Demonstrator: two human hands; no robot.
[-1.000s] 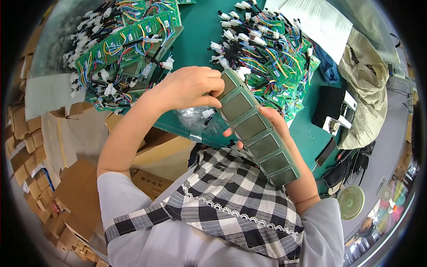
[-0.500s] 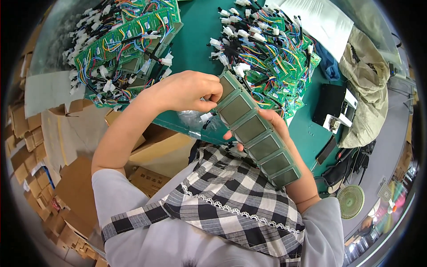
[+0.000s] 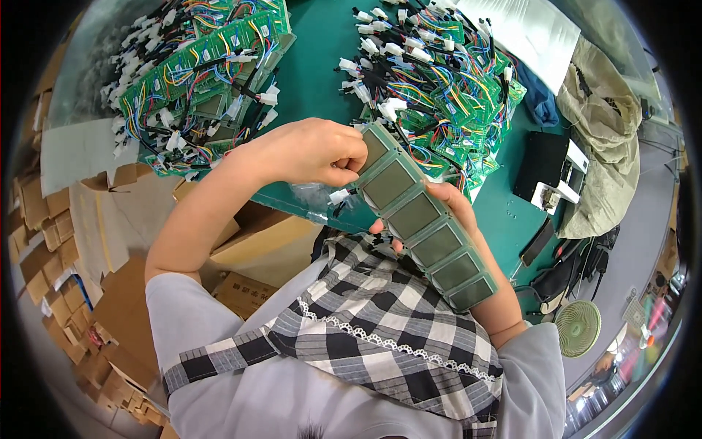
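A long green circuit board [image 3: 415,218] with a row of several grey display windows slants in front of my chest. My right hand [image 3: 455,203] grips it, thumb on the face near the right edge and fingertips showing past the left edge. At the board's upper end, my left hand [image 3: 322,152] is closed with its fingers curled against the corner. Whatever its fingertips pinch is hidden. A white connector [image 3: 338,197] on a dark lead hangs just below that hand, beside the board.
Wired circuit boards lie heaped at the left [image 3: 205,80] and right [image 3: 453,95] of the green table [image 3: 311,66]. At the right are a black and white device [image 3: 542,172], a beige cloth [image 3: 603,139] and a small green fan [image 3: 578,328]. Cardboard boxes [image 3: 124,311] stand at lower left.
The board has shifted very slightly to the right with my right hand. My left hand stays closed at its upper end, almost unmoved.
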